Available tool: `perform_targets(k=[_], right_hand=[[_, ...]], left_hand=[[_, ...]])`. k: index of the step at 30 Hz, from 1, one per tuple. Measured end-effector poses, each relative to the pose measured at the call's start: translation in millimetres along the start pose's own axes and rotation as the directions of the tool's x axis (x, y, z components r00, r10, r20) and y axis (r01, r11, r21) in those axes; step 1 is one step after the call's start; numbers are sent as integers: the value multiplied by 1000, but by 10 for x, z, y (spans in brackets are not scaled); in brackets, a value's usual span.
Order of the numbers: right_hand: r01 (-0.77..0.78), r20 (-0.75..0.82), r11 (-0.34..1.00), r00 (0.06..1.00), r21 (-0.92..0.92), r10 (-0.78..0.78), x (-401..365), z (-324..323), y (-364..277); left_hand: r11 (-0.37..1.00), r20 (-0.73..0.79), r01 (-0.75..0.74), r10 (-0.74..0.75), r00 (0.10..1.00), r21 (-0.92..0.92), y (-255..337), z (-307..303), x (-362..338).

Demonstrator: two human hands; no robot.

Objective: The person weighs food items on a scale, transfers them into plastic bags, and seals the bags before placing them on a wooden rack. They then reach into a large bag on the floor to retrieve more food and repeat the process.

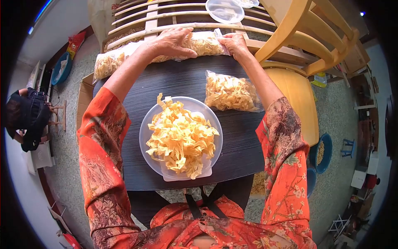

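Note:
At the far edge of the dark table [137, 153], clear plastic bags of pale yellow dried strips lie in a row. My left hand [176, 42] rests on them with its fingers spread, thumb apart. My right hand [234, 44] pinches the right end of a filled plastic bag [204, 45]. Left of my left forearm another part of the row, a filled bag [108, 65], shows. Nearer my right forearm lies a separate filled bag [230, 93]. Between my arms stands a round translucent bowl [146, 143] heaped with loose yellow strips [180, 135], on what looks like a pale flat plate or scale.
Behind the table is a slatted wooden rack [178, 15] bearing a clear plastic bowl [226, 11]. A wooden chair [290, 103] stands close on the right. Blue tubs [325, 153] sit on the floor. Another person [29, 116] is at the far left.

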State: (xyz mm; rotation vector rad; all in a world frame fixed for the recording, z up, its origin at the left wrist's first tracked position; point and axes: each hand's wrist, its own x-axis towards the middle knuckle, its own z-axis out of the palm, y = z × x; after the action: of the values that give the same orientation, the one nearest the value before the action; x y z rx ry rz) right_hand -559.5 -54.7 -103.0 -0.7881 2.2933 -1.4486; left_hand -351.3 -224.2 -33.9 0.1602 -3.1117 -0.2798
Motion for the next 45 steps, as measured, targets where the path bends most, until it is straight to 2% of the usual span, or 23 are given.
perform_targets(k=[4, 8, 10, 12, 13, 15, 16, 18, 19, 20, 22, 23, 24, 25, 26, 27, 28, 29, 30, 34, 37, 39, 45], right_hand=[[-31, 31, 999, 999, 22, 31, -32, -76, -33], [-31, 60, 997, 998, -64, 34, -84, -69, -131], [75, 92, 949, 995, -307, -49, -96, -72, -184], [60, 112, 954, 993, -294, -28, -101, -82, -217], [-2, 143, 982, 989, -188, 29, -110, -117, -214], [-106, 175, 992, 978, -66, 116, -102, -146, -207], [-104, 179, 993, 977, -65, 114, -124, -174, -226], [-90, 120, 990, 987, -112, 104, -183, -195, -261], [-69, 150, 993, 985, -92, 82, -173, -202, -208], [-93, 239, 982, 962, -166, 132, -114, -267, -223], [-61, 131, 898, 983, -435, 130, -108, -264, -320], [-56, 138, 899, 982, -434, 127, -134, -241, -337], [55, -4, 793, 997, -607, -72, -238, -229, -447], [116, -102, 635, 950, -764, -296, -312, -210, -539], [124, -95, 635, 949, -763, -300, -349, -173, -572], [367, -14, 593, 843, -717, -538, -396, -114, -657], [583, 45, 490, 672, -648, -739, -473, -44, -767], [686, 166, 395, 599, -611, -784, -536, 39, -851], [776, 279, 295, 510, -558, -813, -619, 145, -952], [872, 516, 125, 390, -474, -763, -734, 544, -1064], [873, 571, 78, 379, -481, -728, -793, 687, -1100], [834, 635, 110, 491, -541, -597, -805, 732, -1107], [828, 671, 74, 499, -555, -549, -788, 716, -1120]], left_hand=[[985, -115, -154, 163, 980, 79, 116, 87, -13], [993, 25, -97, 96, 995, 67, 143, 95, 51], [994, -7, -91, 92, 996, 56, 144, 113, 63], [997, -72, -74, 77, 994, 34, 128, 115, 54], [997, -71, -73, 75, 995, 37, 88, 76, 52], [964, -125, -89, 60, 990, -249, -58, -52, 60], [975, -253, -75, 21, 967, -208, -137, -30, 58], [957, -258, -23, -55, 965, -290, -428, -136, 66], [918, -251, 64, -173, 952, -392, -337, -274, -60], [929, -390, -39, -117, 913, -369, -454, -270, -116], [925, -377, -12, -143, 915, -380, -535, -418, -286], [919, -325, 55, -193, 926, -391, -555, -465, -358], [918, -325, 60, -200, 924, -392, -609, -451, -418], [919, -286, 65, -188, 940, -389, -695, -424, -495], [920, -245, 72, -177, 953, -384, -761, -338, -507], [933, -289, 78, -187, 939, -350, -757, -311, -576], [933, -291, 83, -192, 937, -350, -768, -284, -632], [929, -306, 84, -203, 930, -360, -779, -233, -668], [926, -321, 84, -212, 923, -369, -785, -191, -708], [908, -391, 78, -253, 885, -410, -732, -126, -823], [930, -357, 72, -208, 911, -360, -745, -135, -940], [971, -440, -25, -85, 894, -238, -740, -54, -998], [961, -462, -87, -46, 885, -262, -803, 73, -959]])
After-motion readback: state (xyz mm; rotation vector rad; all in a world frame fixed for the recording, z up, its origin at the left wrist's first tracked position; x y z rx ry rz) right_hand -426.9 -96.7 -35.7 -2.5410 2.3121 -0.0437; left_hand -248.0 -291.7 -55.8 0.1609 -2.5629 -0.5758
